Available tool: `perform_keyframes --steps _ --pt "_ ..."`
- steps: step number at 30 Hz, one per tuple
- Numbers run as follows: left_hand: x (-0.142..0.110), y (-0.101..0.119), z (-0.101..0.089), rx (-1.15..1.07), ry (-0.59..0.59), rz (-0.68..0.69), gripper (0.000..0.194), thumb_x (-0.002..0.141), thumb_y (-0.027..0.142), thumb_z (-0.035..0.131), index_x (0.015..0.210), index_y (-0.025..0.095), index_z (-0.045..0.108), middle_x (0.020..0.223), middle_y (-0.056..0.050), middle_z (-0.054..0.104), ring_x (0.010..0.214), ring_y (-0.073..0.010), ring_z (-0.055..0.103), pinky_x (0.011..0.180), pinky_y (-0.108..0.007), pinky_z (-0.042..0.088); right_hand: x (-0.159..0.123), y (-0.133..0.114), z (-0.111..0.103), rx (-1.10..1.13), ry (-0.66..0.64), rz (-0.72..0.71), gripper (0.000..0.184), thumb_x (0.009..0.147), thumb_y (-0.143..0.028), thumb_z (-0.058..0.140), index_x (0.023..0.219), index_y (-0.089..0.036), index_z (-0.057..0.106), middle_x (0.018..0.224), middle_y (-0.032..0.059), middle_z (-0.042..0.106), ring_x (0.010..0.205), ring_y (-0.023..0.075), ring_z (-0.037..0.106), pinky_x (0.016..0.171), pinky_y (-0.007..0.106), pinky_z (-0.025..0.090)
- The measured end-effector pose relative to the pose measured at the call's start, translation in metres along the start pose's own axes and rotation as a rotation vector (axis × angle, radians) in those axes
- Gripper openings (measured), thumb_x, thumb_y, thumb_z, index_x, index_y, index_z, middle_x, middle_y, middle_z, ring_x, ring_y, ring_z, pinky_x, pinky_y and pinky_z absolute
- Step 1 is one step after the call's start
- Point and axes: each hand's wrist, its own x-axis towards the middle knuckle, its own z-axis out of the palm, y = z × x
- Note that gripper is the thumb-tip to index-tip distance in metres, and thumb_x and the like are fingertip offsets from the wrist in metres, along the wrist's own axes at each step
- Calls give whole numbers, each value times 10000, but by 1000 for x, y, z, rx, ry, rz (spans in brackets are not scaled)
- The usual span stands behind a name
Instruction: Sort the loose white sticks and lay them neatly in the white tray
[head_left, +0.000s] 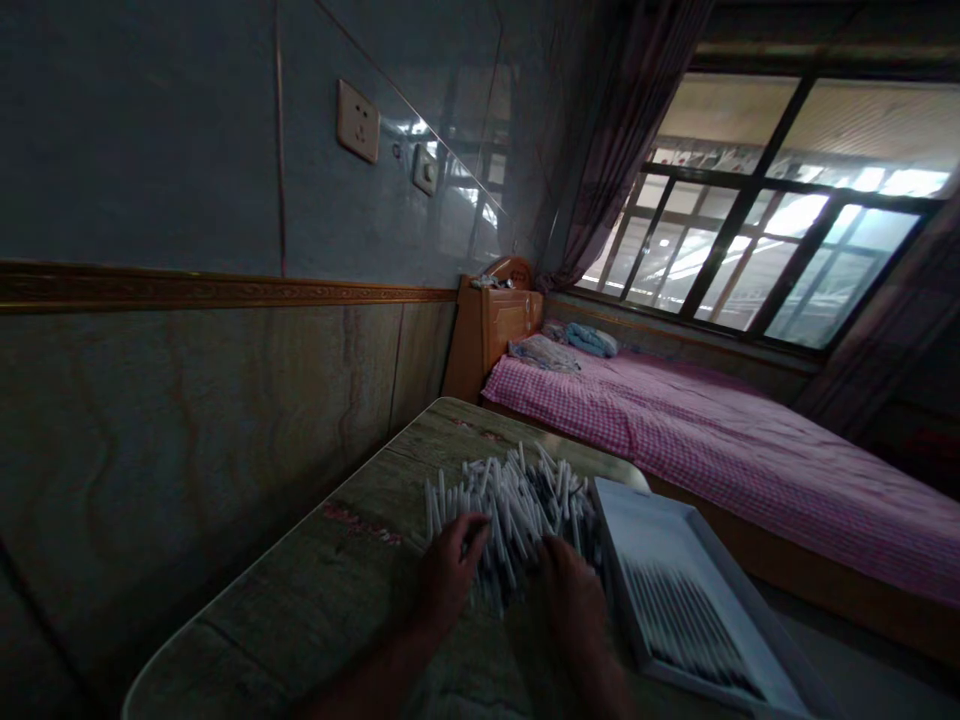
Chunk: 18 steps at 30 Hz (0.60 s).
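A loose heap of slim white rods with dark ends (517, 505) lies on a mottled tabletop (322, 590). My left hand (450, 570) is at the heap's left side, its fingers curled against the rods. My right hand (574, 600) rests at the heap's near right side, with its fingertips among them. Whether either hand grips any rods is hidden. To the right stands a white shallow tray (660, 530) holding closely packed rows of similar rods (682, 625), dark ends toward the near side.
The view is strongly tilted. The table's edge (247, 575) runs along a marble-patterned wall (187, 430) with a wall socket (358, 120) above. Beyond the table's far right edge lies a bed with a pink checked sheet (720, 450), below a barred window (757, 210).
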Motion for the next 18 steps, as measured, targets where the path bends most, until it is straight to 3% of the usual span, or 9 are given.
perform_keyframes --steps 4,8,10,14,18 --pt "-6 6 3 -85 -131 -48 257 774 384 591 929 207 697 922 -54 727 892 -217 651 799 -286 487 -21 -14 16 129 110 -218 316 963 -327 368 895 -204 650 829 55 693 714 147 646 632 204 399" --pt "-7 4 6 -124 -117 -89 239 755 408 611 766 179 682 709 -24 687 683 -178 625 654 -255 483 -25 -24 18 131 46 -256 213 932 -269 437 913 -212 642 844 40 678 739 154 638 644 211 414" --pt "-5 2 6 -142 -62 -120 270 748 438 617 750 175 675 632 -5 655 610 -161 600 602 -246 472 -22 -20 12 99 8 -191 176 899 -255 489 999 -209 626 931 50 672 816 173 640 683 226 436" --pt "1 4 5 -229 49 -216 375 674 542 652 711 169 661 596 -7 652 535 -154 593 492 -236 454 -11 0 -10 -79 14 55 310 886 -185 439 1172 -193 558 1120 100 620 962 214 613 733 268 454" --pt "4 6 6 -321 101 -266 400 607 557 694 688 170 632 594 -4 664 503 -148 600 424 -221 442 -3 17 -27 -243 -96 226 324 889 -161 372 1159 -153 550 1149 146 590 964 243 612 681 294 448"
